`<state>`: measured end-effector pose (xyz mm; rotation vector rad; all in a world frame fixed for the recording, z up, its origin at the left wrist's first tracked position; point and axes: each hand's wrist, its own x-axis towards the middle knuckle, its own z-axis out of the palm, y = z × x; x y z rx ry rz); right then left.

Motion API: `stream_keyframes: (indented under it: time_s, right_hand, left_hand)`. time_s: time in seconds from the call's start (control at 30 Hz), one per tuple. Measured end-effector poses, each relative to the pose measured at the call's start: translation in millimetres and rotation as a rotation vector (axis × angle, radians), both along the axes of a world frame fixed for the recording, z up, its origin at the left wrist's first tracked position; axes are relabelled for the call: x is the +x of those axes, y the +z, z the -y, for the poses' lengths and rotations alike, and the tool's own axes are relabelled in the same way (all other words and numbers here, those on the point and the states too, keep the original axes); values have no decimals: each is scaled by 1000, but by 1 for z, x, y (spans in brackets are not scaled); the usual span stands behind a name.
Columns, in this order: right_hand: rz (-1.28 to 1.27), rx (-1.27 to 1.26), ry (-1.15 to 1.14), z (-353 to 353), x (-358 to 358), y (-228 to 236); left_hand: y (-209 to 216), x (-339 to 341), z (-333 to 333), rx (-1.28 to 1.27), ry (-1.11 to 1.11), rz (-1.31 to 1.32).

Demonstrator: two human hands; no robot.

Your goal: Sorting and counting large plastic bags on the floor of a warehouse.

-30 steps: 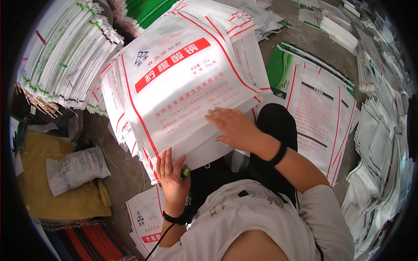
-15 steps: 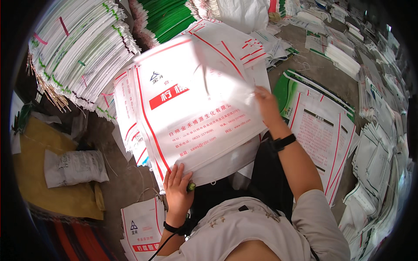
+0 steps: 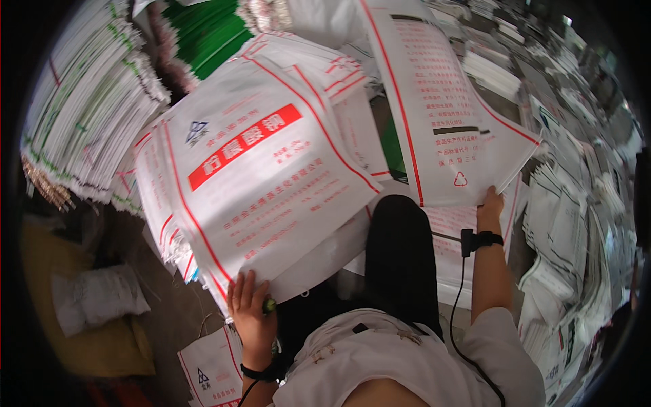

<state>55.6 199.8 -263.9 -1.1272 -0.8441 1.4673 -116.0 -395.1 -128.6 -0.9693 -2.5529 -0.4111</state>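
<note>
We see the left hand (image 3: pixel 252 308) laid on the near left corner of the sack pile (image 3: pixel 271 169), fingers extended and close together, holding nothing up, a small green object (image 3: pixel 270 305) beside its thumb. The right hand (image 3: pixel 491 201), arm stretched forward, has its fingers closed on the lower right edge of the held sack (image 3: pixel 441 108), a thin, smooth white sheet that bows gently, to the right of the pile. Both wrists wear black bands (image 3: pixel 487 239).

On the pile's top sack we find red border stripes, a red block with white characters, a blue triangular mark and red lines of print. The held sack carries rows of small red characters, dark bars and a red recycling triangle.

Beyond, we see a tall white stack (image 3: pixel 88 108) with ragged, green-marked edges, a green stack (image 3: pixel 210 41), crumpled white sacks (image 3: pixel 563 210) at right, and a plump white packet (image 3: pixel 102 295) on a yellow sack (image 3: pixel 102 346).
</note>
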Motion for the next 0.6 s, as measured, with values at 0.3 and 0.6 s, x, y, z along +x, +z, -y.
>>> stream_keyframes:
  time_s: [0.3, 0.6]
  right_hand:
    - [384, -89, -306, 51, 96, -92]
    - [756, -178, -134, 100, 136, -163]
  left_hand:
    - [5, -2, -11, -52, -22, -22]
    - [23, -3, -39, 21, -19, 21]
